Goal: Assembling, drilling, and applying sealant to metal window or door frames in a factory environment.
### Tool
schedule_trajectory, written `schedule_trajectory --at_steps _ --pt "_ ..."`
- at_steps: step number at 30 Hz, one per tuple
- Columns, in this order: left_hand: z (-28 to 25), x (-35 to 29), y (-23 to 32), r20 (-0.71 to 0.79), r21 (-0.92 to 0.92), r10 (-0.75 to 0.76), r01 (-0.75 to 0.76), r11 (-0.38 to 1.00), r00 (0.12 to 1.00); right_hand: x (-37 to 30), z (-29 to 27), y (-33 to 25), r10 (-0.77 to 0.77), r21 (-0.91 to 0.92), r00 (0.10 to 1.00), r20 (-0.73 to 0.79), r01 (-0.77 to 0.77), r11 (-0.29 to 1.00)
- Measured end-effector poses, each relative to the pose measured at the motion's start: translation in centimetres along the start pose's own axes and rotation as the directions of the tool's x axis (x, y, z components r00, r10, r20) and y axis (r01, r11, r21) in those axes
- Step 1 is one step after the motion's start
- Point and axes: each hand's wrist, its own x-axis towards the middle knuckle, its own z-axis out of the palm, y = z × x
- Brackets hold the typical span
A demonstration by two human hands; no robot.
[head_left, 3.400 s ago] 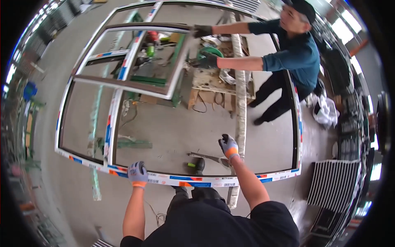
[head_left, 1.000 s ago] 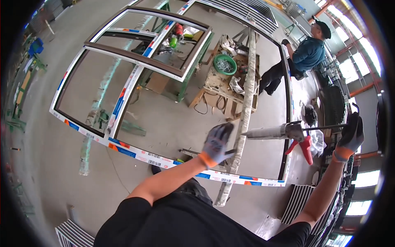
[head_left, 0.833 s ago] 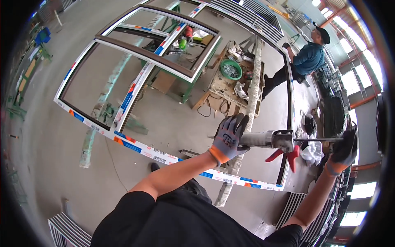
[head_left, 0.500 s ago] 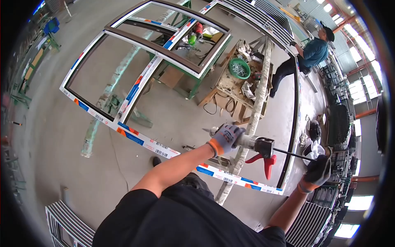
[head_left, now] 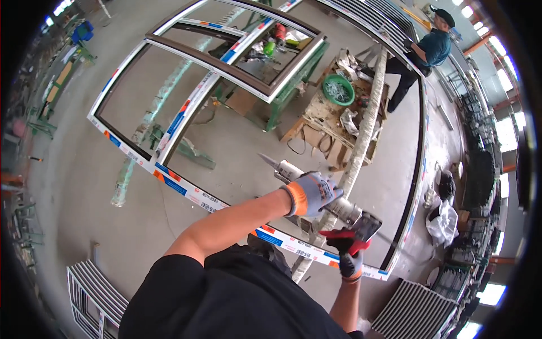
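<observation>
A caulking gun [head_left: 344,211] lies across both my hands, its pointed nozzle [head_left: 267,160] aimed to the far left. My left hand [head_left: 315,195], in a grey glove with an orange cuff, is closed around the barrel. Around the red handle and trigger [head_left: 358,245] at the rear end, my right hand [head_left: 350,263] is closed in a dark-palmed glove. The gun is held above a large window frame [head_left: 204,199], white with printed protective tape and dark inner edges. A brown-edged sash [head_left: 237,78] is part of the frame's far left section.
A wrapped support bar [head_left: 367,135] runs beneath the frame. Beyond it stands a wooden worktable [head_left: 316,117] with a green basin [head_left: 339,90] of small metal parts. A co-worker [head_left: 432,53] stands at the far right. Slatted panels [head_left: 412,311] lie at the lower right; others [head_left: 96,288] at lower left.
My right hand has left the rod at the gun's rear and come inward onto the red handle. The gun now tilts more, its rear end lower and nearer me.
</observation>
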Motion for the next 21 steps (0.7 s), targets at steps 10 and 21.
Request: schedule_trajectory --at_steps 10,21 --pt "-3.4 -3.8 -6.0 -0.418 0.112 0.072 -0.028 0.993 0.906 0.9 9.5 -3.3 -0.029 0.151 0.984 -0.177 0.056 0.987" --pt "-12.5 -19.0 -47.1 -0.228 0.555 -0.561 0.58 0.597 0.796 -1.0 26.9 0.0 -0.102 0.011 0.882 -0.46 0.12 0.993"
